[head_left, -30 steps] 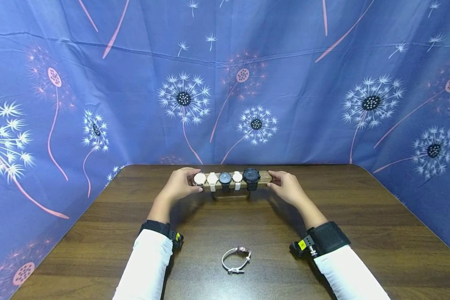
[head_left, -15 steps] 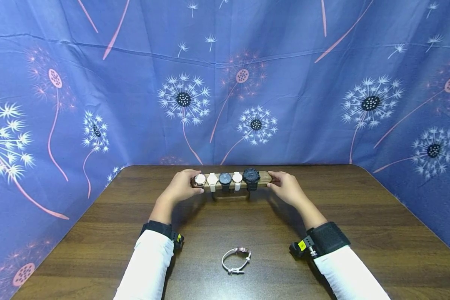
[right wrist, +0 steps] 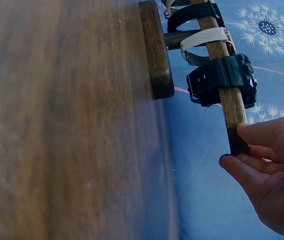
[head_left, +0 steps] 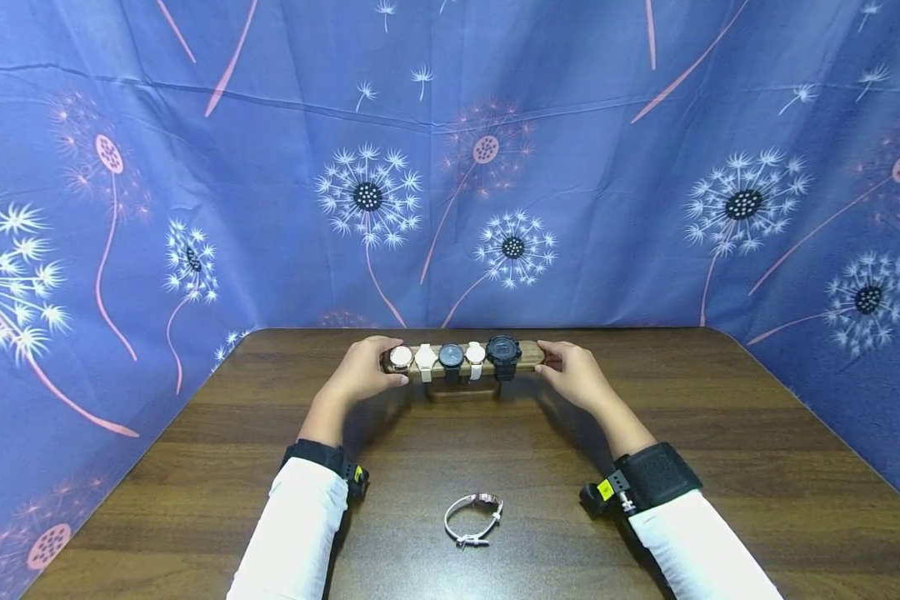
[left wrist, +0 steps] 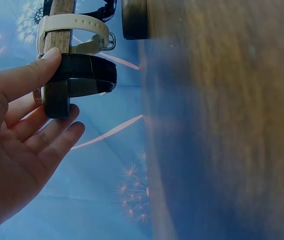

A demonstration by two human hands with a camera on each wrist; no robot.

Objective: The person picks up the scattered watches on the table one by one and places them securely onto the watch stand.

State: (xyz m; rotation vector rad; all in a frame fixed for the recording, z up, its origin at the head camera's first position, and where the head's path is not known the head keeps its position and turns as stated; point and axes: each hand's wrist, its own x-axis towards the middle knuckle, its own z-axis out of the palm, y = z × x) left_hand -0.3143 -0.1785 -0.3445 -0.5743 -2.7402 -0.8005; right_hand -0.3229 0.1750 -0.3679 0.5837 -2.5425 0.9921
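Observation:
A wooden watch stand (head_left: 528,357) with a crossbar carries several watches side by side near the table's far edge. My left hand (head_left: 360,368) holds the bar's left end, its thumb at the dark strap (left wrist: 89,67) of the outermost watch (head_left: 401,357) and fingers beneath. At the other end, my right hand (head_left: 576,377) pinches the bare bar tip between thumb and fingers, just beyond a chunky black watch (right wrist: 222,80). Between these sit a cream-strapped watch (head_left: 425,358), a dark-faced watch (head_left: 451,357) and a white-strapped watch (head_left: 476,355).
A thin white-strapped watch (head_left: 451,518) lies on its side on the brown wooden table (head_left: 420,467), nearer the body. The stand's base (right wrist: 158,52) rests on the tabletop. Behind hangs a blue dandelion-print cloth (head_left: 450,167).
My left hand has shifted very slightly right along the bar's end, and the outermost watch's face has moved a touch with it. The right hand and the loose watch stay put.

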